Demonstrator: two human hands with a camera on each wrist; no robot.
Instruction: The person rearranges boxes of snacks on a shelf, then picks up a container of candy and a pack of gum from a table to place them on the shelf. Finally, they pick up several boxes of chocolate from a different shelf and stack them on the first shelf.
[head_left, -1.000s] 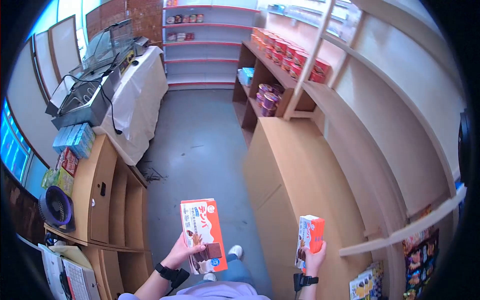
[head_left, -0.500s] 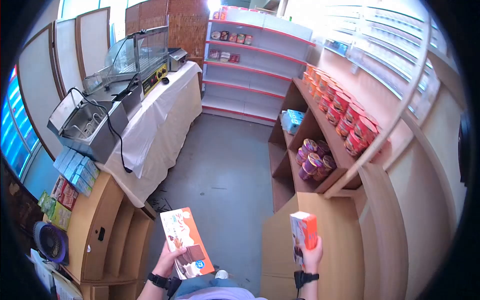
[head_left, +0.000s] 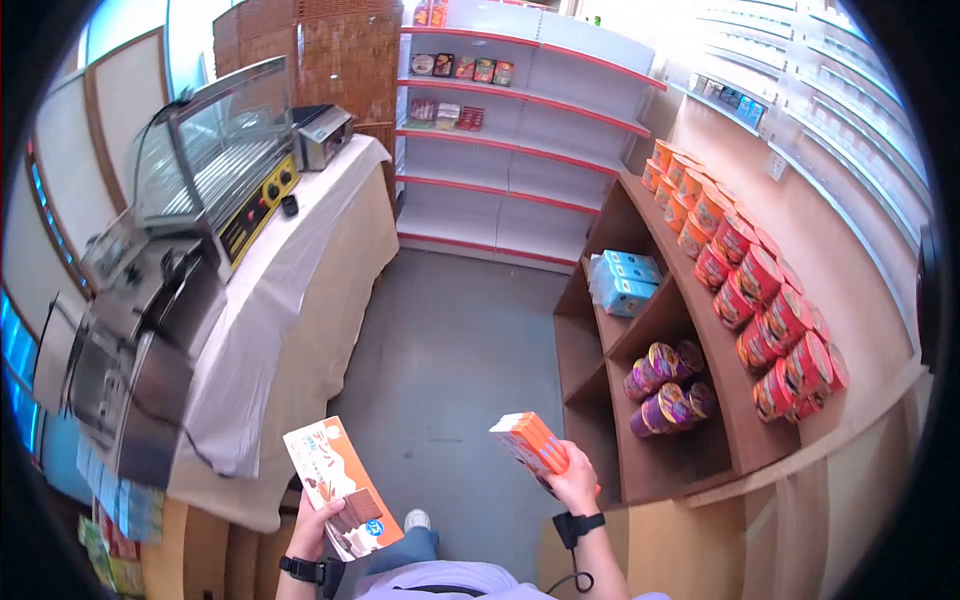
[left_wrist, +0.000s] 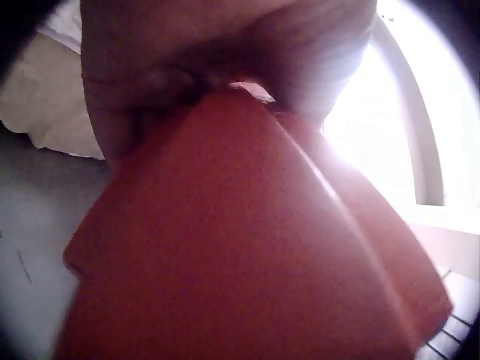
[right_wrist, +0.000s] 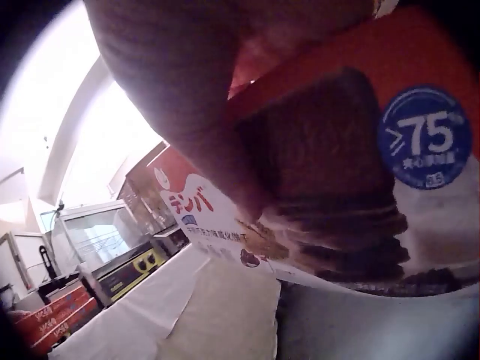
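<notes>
In the head view, my left hand (head_left: 312,526) grips a wafer biscuit box (head_left: 352,508), its thumb lying on the printed front. That front is white and orange with a chocolate wafer picture and a blue badge. My right hand (head_left: 574,482) holds a stack of orange wafer boxes (head_left: 535,442) by their right side, tilted with the narrow edges upward. A gap separates the two hands' boxes. Orange-red box faces (left_wrist: 202,225) fill the left wrist view below the hand. In the right wrist view, fingers (right_wrist: 180,97) lie across a box front with a "75" badge (right_wrist: 425,137).
Right, a brown shelf unit (head_left: 715,400) carries red and orange tubs (head_left: 735,250), purple tubs (head_left: 665,390) and blue packs (head_left: 625,280). White shelves with red edges (head_left: 510,185) stand at the back. Left, a cloth-covered table (head_left: 290,330) bears a glass-covered roller grill (head_left: 230,150).
The view has advanced toward the back shelves and the brown unit. My right hand has come inward to the left, its boxes now tilted. The left hand keeps its box, slightly further left.
</notes>
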